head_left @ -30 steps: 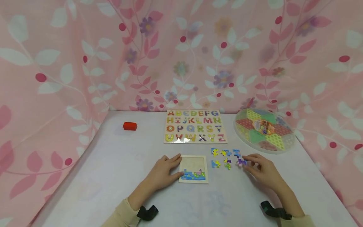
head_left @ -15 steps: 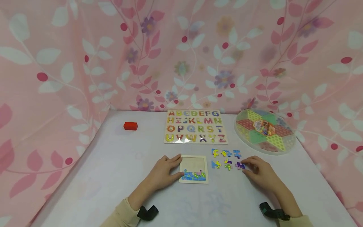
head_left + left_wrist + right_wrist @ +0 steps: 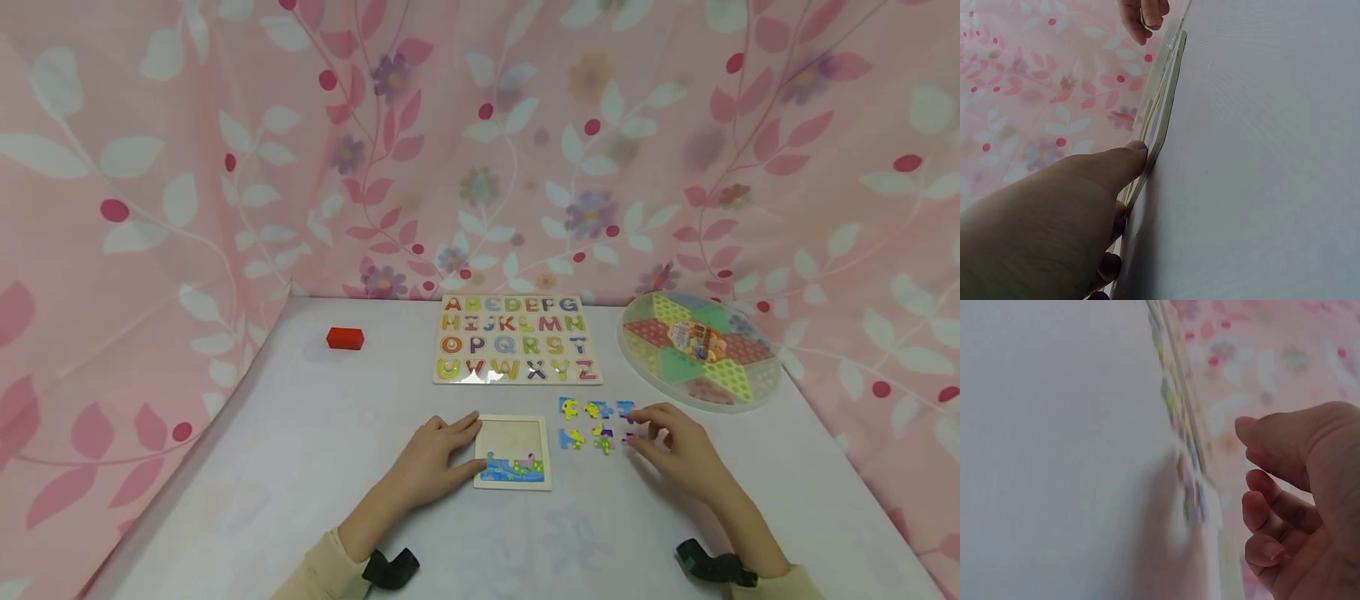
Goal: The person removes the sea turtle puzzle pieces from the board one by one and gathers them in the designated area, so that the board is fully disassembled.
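Red block [image 3: 345,338] chilling off to the left, letter board [image 3: 517,340] mid-back, round game board [image 3: 700,351] just right of that, all on a white table [image 3: 300,433]. Super pink flowery curtain [image 3: 435,167] behind.

The puzzle tray [image 3: 547,454] looks like smooth wood, the alphabet board [image 3: 517,334] glossy, the round box [image 3: 699,348] shiny plastic.
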